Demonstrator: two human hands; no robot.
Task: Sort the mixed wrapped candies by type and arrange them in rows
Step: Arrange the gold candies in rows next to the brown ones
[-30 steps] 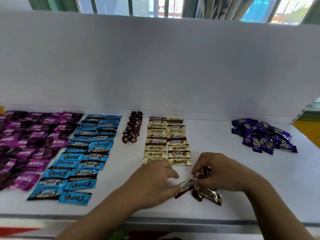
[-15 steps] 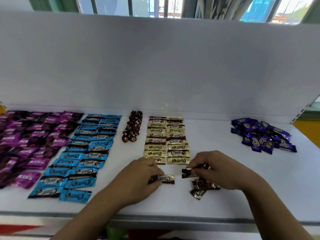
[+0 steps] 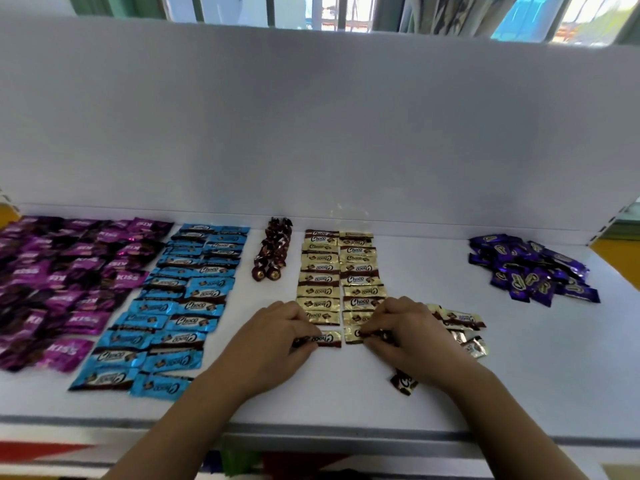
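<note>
Two columns of gold Choco candies run down the middle of the white table. At the near end of the left column my left hand pinches a gold candy that lies flat. My right hand pinches another gold candy at the near end of the right column. A few loose gold candies lie just right of my right hand, and one more is by my wrist.
Magenta Kiss candies fill the far left, then rows of blue Choco candies, then a short line of dark round candies. A heap of purple candies sits at the right. A white board stands behind.
Both hands moved away from me, each carrying a gold candy from the loose heap up to the near ends of the two gold columns. The heap now lies right of my right hand.
</note>
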